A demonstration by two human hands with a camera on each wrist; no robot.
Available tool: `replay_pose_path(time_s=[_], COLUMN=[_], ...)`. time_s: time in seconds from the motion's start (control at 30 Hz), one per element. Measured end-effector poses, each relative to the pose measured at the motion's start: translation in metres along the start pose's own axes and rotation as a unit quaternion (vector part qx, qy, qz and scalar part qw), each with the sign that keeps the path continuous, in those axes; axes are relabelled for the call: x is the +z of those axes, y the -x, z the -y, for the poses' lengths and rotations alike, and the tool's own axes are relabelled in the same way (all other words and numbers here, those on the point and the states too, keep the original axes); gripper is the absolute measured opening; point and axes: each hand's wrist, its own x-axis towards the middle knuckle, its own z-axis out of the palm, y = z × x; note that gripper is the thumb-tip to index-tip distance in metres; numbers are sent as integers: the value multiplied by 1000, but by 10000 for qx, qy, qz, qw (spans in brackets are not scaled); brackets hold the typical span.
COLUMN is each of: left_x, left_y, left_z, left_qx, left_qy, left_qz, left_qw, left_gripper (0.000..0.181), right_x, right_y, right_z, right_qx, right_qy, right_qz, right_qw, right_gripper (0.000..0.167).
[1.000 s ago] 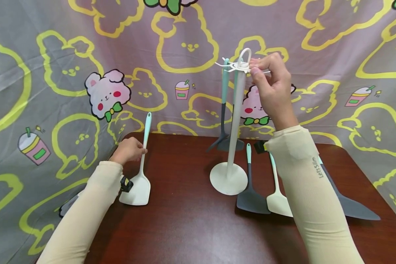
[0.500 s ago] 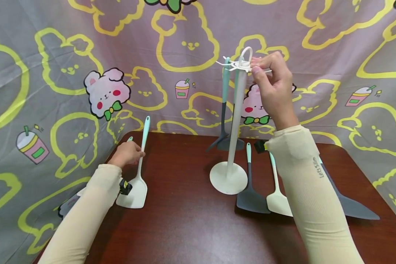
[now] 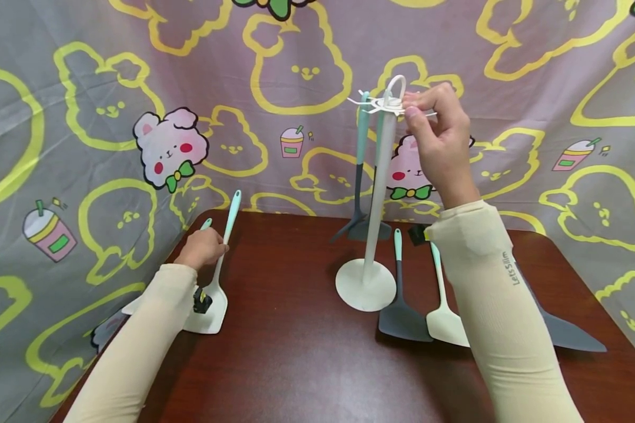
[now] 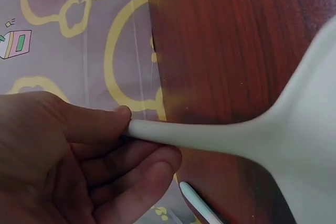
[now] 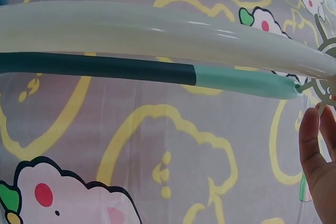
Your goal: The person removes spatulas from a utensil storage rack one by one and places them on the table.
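At the left of the table, my left hand point(image 3: 200, 249) pinches the shaft of a white spatula point(image 3: 211, 311) with a mint handle end. In the left wrist view thumb and fingers close on its white shaft point(image 4: 205, 136), and the broad blade lies at the right. My right hand point(image 3: 443, 141) pinches the hooked ring atop a white utensil stand point(image 3: 379, 188). Two dark utensils with mint handles point(image 3: 362, 129) hang from hooks on its far side. In the right wrist view the pole point(image 5: 157, 30) runs beside a hanging mint handle point(image 5: 247, 81).
Right of the stand's round base point(image 3: 354, 288) lie a grey spatula point(image 3: 404, 320), a white spatula point(image 3: 447, 326) and a grey utensil point(image 3: 574, 335), partly behind my right sleeve. Another mint handle point(image 3: 206, 224) shows behind my left hand. A patterned cloth point(image 3: 307, 53) surrounds the brown table point(image 3: 291, 352).
My left hand and the white spatula have shifted slightly left and its handle tip has dropped lower. A mint handle has come into sight behind that hand. My right hand stays on the stand.
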Motion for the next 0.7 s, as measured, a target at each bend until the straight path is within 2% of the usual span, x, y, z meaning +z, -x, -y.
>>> replay_pose_path(time_s=[0.27, 0.5, 0.7], left_x=[10, 22, 26], left_y=[-4, -11, -9], left_z=[6, 10, 9], left_qx=[-7, -68, -88], left_qy=[77, -117, 31], left_qz=[-114, -169, -223], left_qw=[9999, 9998, 9997], left_gripper=[27, 28, 30], right_x=[1, 1, 1], right_y=[-1, 0, 0], right_z=[1, 0, -1], right_qx=[48, -20, 23], right_qy=[-25, -40, -22], right_qz=[-49, 19, -11], right_qw=[10000, 10000, 10000], right_gripper=[23, 24, 24])
